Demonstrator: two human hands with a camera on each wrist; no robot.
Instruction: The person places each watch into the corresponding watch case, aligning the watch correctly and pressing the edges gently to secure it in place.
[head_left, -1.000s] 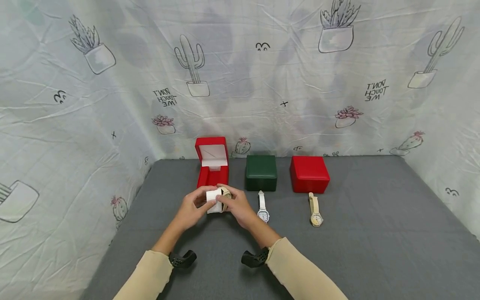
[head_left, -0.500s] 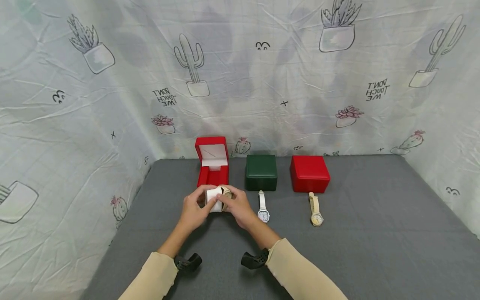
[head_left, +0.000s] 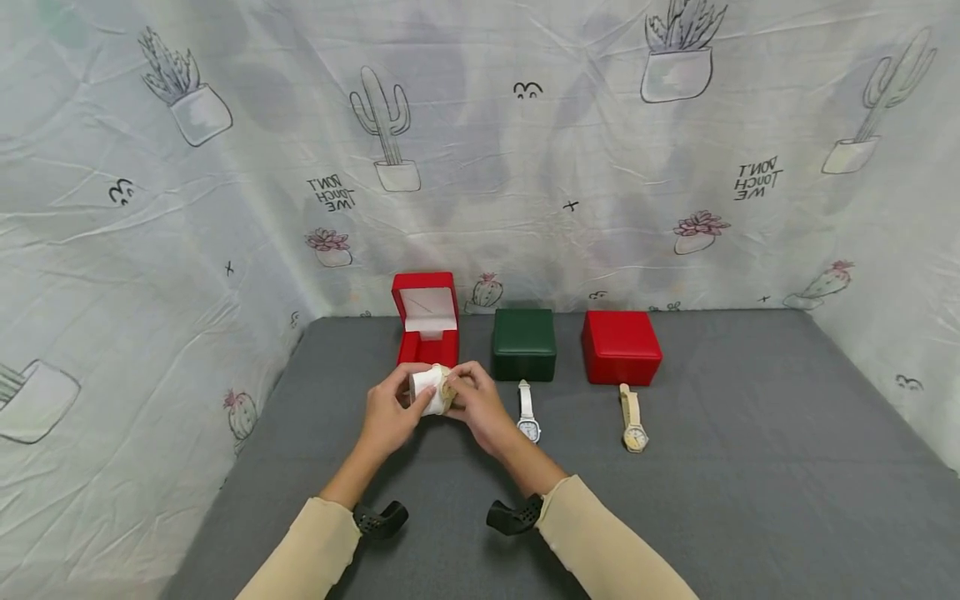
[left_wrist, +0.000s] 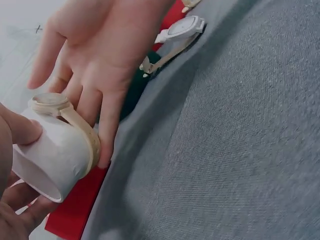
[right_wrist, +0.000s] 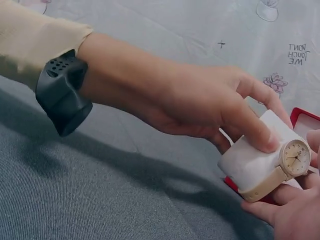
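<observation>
A cream wristwatch [right_wrist: 296, 159] sits around a white watch cushion [right_wrist: 250, 164]. My left hand [head_left: 387, 415] grips the cushion, its thumb pressing the side in the right wrist view. At the watch end is my right hand [head_left: 480, 410]. Its fingers [left_wrist: 109, 125] lie along the strap in the left wrist view, the thumb just above the watch face. Both hands are over the table, in front of an open red watch box [head_left: 427, 343] with a white-lined lid. Its front is partly hidden by the hands.
A closed green box [head_left: 523, 346] and a closed red box [head_left: 622, 348] stand to the right. In front of them lie a white wristwatch [head_left: 528, 427] and another cream wristwatch [head_left: 634, 435]. A printed cloth [head_left: 480, 167] hangs behind the grey table [head_left: 712, 483].
The cushion and watch have risen slightly and tilted, showing more of the cushion's white end. My right fingers have shifted on the watch. The boxes and the other watches stay put.
</observation>
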